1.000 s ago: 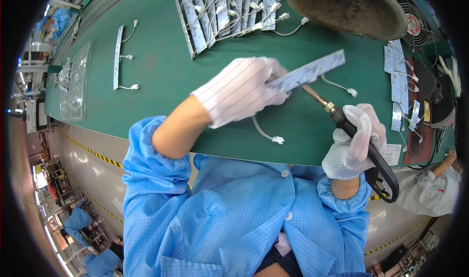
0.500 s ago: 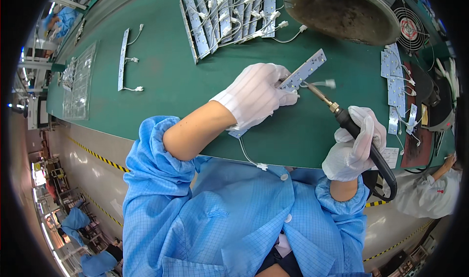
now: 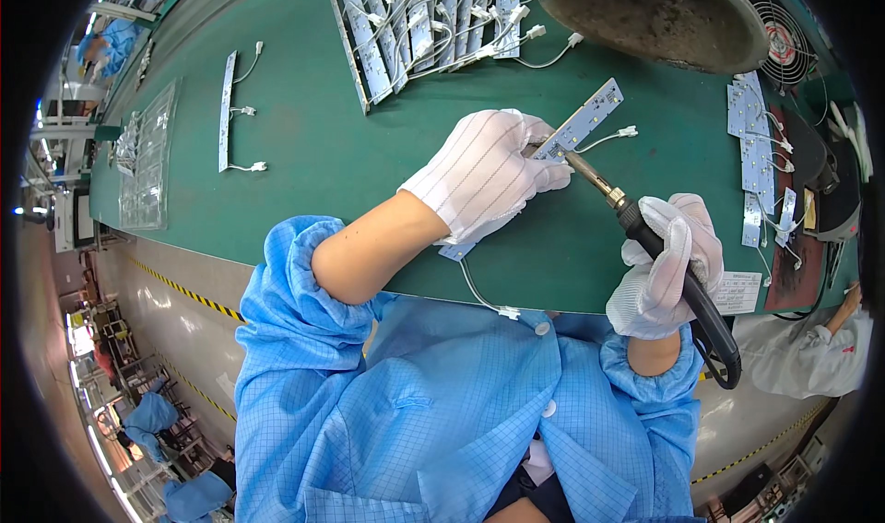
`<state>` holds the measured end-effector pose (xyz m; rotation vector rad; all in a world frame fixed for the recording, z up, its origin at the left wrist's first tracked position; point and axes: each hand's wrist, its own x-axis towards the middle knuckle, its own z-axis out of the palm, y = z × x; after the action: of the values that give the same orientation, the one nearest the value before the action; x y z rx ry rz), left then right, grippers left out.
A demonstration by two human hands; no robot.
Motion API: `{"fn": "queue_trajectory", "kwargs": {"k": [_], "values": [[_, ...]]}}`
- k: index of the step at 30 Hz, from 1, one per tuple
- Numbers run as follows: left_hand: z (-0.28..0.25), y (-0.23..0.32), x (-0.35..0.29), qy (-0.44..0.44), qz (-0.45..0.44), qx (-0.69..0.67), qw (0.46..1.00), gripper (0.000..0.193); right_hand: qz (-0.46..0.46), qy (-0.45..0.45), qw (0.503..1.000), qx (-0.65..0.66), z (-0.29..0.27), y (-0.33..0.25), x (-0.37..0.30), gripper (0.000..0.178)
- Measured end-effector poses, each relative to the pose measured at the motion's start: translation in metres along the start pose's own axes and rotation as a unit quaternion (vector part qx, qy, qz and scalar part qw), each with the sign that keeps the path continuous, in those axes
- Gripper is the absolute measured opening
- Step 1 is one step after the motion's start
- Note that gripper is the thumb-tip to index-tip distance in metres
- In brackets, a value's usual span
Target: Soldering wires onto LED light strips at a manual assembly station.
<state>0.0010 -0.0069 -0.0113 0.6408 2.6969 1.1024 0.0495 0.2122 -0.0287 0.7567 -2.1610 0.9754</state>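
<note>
My left hand (image 3: pixel 489 168), in a white striped glove, is closed around a narrow LED board strip (image 3: pixel 590 117) that slants up to the right. Its middle is hidden under my fingers. From the strip's lower end a wire with a white connector (image 3: pixel 507 312) hangs over the table edge. My gloved right hand (image 3: pixel 668 265) grips the black handle of a soldering iron (image 3: pixel 650 237). The iron's tip is at the strip, right beside my left fingertips; whether it touches cannot be made out. Another short wire with a white connector (image 3: pixel 627 131) sticks out near the tip.
Several wired LED strips (image 3: pixel 419 35) lie at the back beside a wide metal duct hood (image 3: pixel 650 16). One strip (image 3: pixel 227 113) and a clear plastic tray (image 3: pixel 147 168) are at left. More boards (image 3: pixel 751 145), a fan (image 3: pixel 782 44) and a paper label (image 3: pixel 737 293) are at right.
The iron's tip has shifted slightly left, closer to my left fingertips. The short wire by it, blurred before, is now sharp and angled upward. My left hand keeps its hold on the strip.
</note>
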Motion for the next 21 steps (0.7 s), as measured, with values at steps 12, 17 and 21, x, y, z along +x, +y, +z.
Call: {"fn": "queue_trajectory", "kwargs": {"k": [12, 17, 21], "values": [[-0.004, 0.01, 0.0, -0.011, -0.071, -0.024, 0.997, 0.032, -0.005, -0.012, 0.999, 0.042, -0.001, -0.004, 0.007, 0.023], [-0.005, 0.009, 0.001, -0.011, -0.084, -0.044, 0.995, 0.034, -0.016, 0.019, 0.999, 0.041, -0.002, 0.002, 0.006, 0.025], [-0.005, 0.008, 0.0, 0.006, -0.071, -0.057, 0.996, 0.034, -0.012, 0.041, 0.998, 0.039, -0.006, 0.005, -0.001, 0.024]]}}
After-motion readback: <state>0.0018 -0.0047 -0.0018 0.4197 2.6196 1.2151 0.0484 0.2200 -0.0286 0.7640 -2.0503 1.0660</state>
